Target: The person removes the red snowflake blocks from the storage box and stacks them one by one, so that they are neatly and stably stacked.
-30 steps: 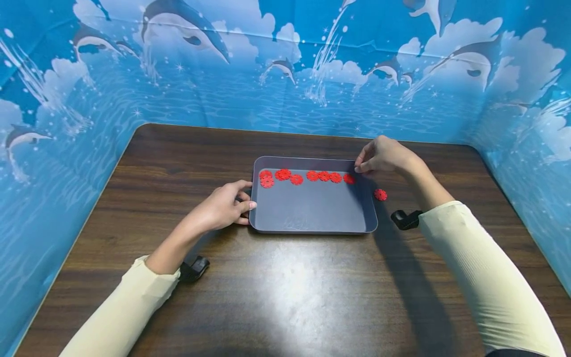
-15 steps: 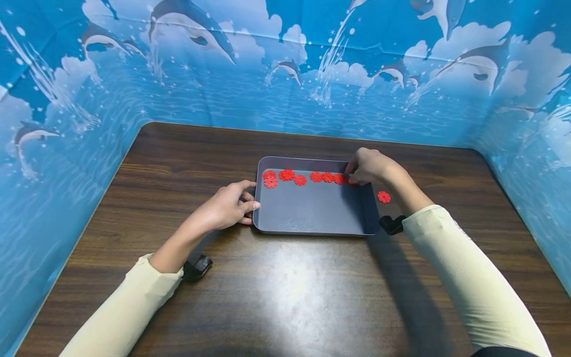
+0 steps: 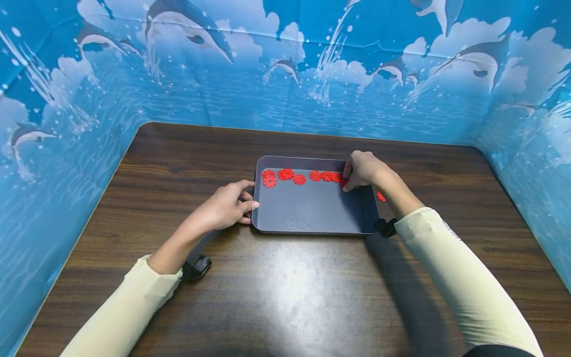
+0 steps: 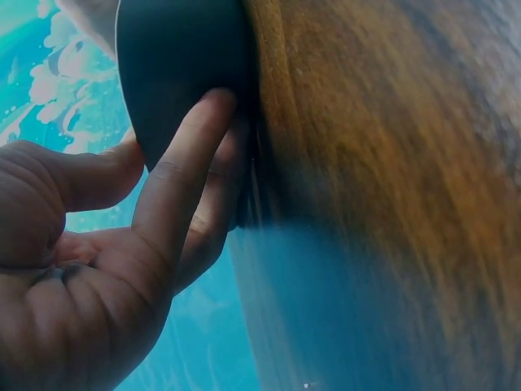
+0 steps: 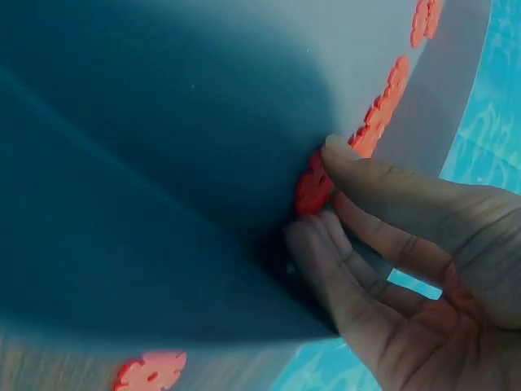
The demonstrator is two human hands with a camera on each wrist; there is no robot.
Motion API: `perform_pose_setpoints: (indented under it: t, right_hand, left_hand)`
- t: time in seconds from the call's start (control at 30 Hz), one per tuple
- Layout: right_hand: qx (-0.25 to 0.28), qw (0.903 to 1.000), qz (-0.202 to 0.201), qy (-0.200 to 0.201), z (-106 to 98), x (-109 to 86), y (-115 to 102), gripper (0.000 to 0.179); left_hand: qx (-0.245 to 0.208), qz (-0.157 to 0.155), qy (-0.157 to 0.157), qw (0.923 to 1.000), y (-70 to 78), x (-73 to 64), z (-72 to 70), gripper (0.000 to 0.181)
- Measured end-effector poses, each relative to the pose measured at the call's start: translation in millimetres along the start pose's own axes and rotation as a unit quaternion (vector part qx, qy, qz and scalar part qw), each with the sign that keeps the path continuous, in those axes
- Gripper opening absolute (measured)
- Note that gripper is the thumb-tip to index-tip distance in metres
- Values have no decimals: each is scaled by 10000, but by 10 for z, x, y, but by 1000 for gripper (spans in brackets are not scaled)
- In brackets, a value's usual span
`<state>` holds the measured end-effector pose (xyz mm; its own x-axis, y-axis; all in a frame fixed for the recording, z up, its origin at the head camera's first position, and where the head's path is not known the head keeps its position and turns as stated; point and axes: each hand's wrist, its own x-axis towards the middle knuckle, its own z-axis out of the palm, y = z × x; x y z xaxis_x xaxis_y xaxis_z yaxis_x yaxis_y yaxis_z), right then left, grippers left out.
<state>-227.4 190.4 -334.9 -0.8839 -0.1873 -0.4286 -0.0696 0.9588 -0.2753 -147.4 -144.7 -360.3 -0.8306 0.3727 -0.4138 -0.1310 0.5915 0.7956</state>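
A shallow grey baking tray (image 3: 312,210) sits on the wooden table. My left hand (image 3: 225,206) holds its left side, the thumb at the rim and the fingers along the outer wall (image 4: 179,57). Inside the tray's right back corner, the thumb and fingers of my right hand (image 3: 367,169) are on either side of a red notched plastic disc (image 5: 313,186) and pinch it. More red discs (image 3: 299,179) lie in a loose row along the tray's back wall, some overlapping. The right hand partly hides the end of that row.
One red notched disc (image 3: 381,196) lies on the table (image 3: 250,297) just right of the tray, partly behind the right wrist. A blue dolphin-print cloth (image 3: 241,94) hangs around the table's back and sides. Black wrist cameras (image 3: 196,268) sit below both wrists.
My right hand has moved left from above the tray's back right rim, down into the corner, and now pinches the end disc. The left hand keeps its place on the tray.
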Motion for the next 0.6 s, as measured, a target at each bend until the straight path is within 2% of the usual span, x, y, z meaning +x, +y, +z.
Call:
perform_pose_setpoints:
  t: [0.4, 0.6]
  right_hand:
    - [115, 9997, 68, -228, 27, 30, -19, 26]
    - [596, 9977, -68, -311, 47, 55, 18, 21]
  left_hand:
    - [11, 8, 1, 10000, -1, 3, -3, 64]
    - [9, 24, -17, 10000, -11, 7, -7, 64]
